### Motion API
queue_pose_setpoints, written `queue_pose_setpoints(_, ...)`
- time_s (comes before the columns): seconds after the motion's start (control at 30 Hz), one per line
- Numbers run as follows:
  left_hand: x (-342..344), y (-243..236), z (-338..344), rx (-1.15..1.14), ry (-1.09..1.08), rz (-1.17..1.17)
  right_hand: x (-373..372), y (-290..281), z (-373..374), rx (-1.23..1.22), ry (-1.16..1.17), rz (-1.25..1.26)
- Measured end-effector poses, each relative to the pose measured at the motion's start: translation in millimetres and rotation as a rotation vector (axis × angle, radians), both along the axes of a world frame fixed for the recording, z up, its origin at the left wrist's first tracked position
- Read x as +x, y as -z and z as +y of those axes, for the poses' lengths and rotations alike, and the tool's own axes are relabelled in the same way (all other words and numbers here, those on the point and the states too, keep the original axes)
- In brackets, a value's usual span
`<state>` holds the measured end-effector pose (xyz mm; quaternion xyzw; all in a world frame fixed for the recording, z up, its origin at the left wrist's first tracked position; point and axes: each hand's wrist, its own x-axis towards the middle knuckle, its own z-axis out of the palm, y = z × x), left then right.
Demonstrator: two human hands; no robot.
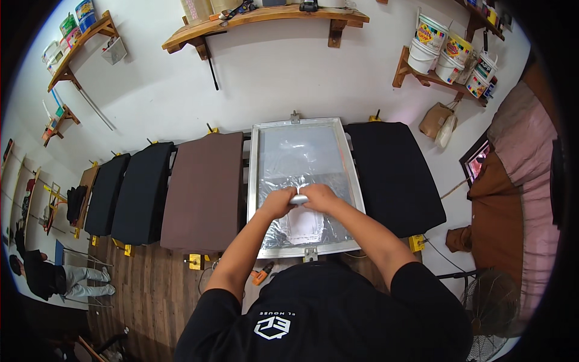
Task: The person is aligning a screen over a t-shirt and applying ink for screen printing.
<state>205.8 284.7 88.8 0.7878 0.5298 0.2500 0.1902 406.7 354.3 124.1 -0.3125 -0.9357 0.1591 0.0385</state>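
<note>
A silver-framed printing screen [255, 157] lies in the middle, with clear, wrinkled plastic film over much of its mesh and a pale patch [304, 226] toward its near end. Both my hands grip a silver squeegee [298, 198] across the screen, slightly nearer me than its middle. My left hand [281, 200] is closed round its left part and my right hand [317, 197] round its right part. The squeegee's lower edge is hidden beneath my hands and its handle.
Black-covered platens [395, 178] and a brown one [202, 193] flank the screen. A co-worker [48, 274] is at the far left. A fan [485, 308] stands lower right beside hanging fabric [500, 205]. Wall shelves [262, 27] hold pots and tools. An orange drill [260, 273] lies below.
</note>
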Motion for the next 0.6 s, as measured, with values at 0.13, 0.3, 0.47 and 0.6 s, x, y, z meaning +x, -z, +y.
queue_pose_setpoints(0.13,5.7,13.0,14.5,-0.008,-0.018,-0.056,3.2,11.3,8.6,0.011,0.016,-0.018)
queue_pose_setpoints(0.3,1.3,14.9,15.8,-0.006,-0.004,-0.015,0.1,9.1,8.7,0.003,-0.021,-0.008)
queue_pose_setpoints(0.47,-0.8,15.7,19.4,-0.038,0.052,0.045,1.4,19.0,9.3,-0.003,-0.046,0.034)
queue_pose_setpoints(0.6,7.6,6.4,-12.8,-0.079,0.107,0.036,17.5,24.3,-25.7,-0.031,-0.049,0.073)
